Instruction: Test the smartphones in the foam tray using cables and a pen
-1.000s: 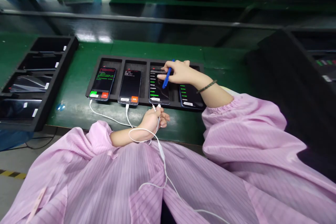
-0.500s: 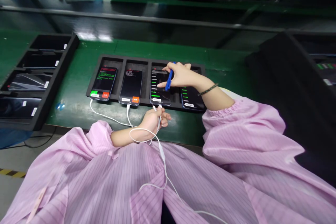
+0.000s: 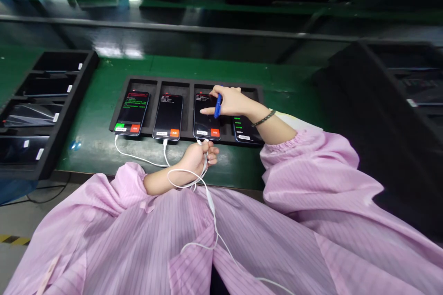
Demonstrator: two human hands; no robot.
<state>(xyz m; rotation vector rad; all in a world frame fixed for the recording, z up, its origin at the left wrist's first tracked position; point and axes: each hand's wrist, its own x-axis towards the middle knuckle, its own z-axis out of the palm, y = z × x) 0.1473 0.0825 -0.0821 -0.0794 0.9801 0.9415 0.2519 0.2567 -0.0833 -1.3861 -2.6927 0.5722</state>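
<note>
"In the head view, where's the phone in hand?"

"The third phone (image 3: 206, 122) from the left lies in a black tray (image 3: 176, 81) on the green surface (image 3: 284, 80), with a red block at the lower right of its screen."

"And the right hand (image 3: 230, 101)?"

"Above that phone, gripping a blue pen (image 3: 218, 106), thumb stretched over the screen. Whether the thumb touches the glass, I can't tell."

"The left hand (image 3: 196, 157)?"

"Curled just below the phone's lower edge, pinching white cables (image 3: 210, 200) near their plug ends. How far a plug sits in, I can't make out."

"The neighbours?"

"The first phone (image 3: 132, 113) and second phone (image 3: 168, 115) are lit, each with a white lead at its lower edge. The fourth phone (image 3: 247, 125) shows green lines, partly covered by the right hand and wrist."
</note>
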